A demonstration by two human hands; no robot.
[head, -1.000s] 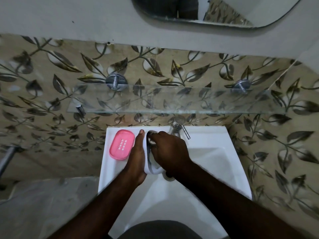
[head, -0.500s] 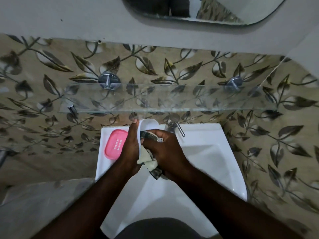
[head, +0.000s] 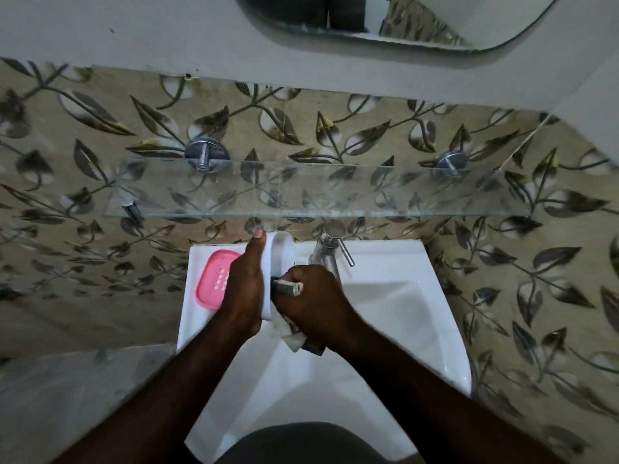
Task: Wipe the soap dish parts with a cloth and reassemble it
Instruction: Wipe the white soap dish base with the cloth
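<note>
My left hand [head: 244, 289] grips the white soap dish base [head: 283, 252], held on edge over the back of the white sink [head: 402, 296]. The thumb lies along its upper rim. My right hand [head: 315, 303] holds a crumpled pale cloth [head: 289, 333] with dark stripes and presses it into the hollow of the base. The cloth's loose end hangs below both hands. The pink drainer insert [head: 216, 279], with small slots in its middle, lies flat on the sink's left ledge, partly behind my left hand.
A chrome tap [head: 330, 249] stands just right of the hands at the sink's back edge. A glass shelf [head: 301, 192] on chrome pegs juts out above the sink. Leaf-patterned tiles cover the wall, and a mirror [head: 385, 18] hangs higher up.
The white base has tipped further up and its top rim now shows above my left hand. My right hand with the cloth has slid down inside the base.
</note>
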